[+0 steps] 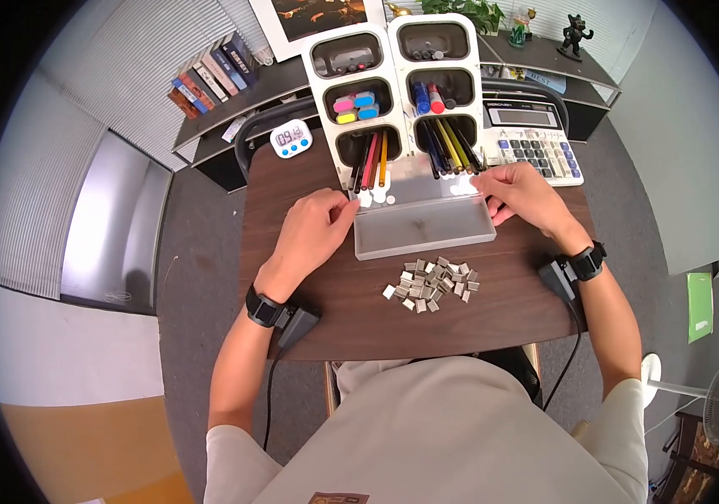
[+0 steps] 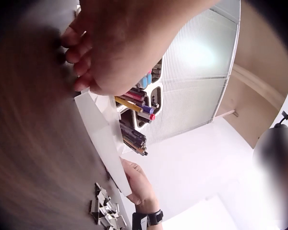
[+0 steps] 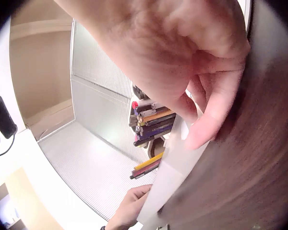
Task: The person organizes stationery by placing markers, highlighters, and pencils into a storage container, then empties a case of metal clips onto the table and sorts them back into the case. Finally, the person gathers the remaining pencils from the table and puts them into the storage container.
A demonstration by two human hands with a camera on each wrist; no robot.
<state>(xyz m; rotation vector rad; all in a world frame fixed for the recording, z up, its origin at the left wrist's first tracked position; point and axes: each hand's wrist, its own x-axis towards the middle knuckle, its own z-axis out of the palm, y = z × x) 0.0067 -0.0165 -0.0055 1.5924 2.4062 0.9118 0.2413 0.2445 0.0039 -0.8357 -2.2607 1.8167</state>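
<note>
Translucent box (image 1: pixel 426 244) is lying open at the centre of the frame, its lid (image 1: pixel 414 178) rising behind, with metal clips (image 1: pixel 431 284) sitting nearer on the surface (image 1: pixel 342 315). The right hand (image 1: pixel 529 197) is pinching its rear right corner in a closed grip; the left hand (image 1: pixel 310 228) is bringing curled fingers to its rear left corner, whether clamping I cannot tell. The step in hand seems to be opening the lid, the next move calling for easing it back evenly. Beyond, pens (image 1: pixel 374 160) are filling an organiser (image 1: pixel 399 92); upper left, a timer (image 1: pixel 292 139) is showing "09" first; upper right, a calculator's (image 1: pixel 536 149) brand is blurring, a label (image 1: pixel 544 81) apparently reading "BEST".
</note>
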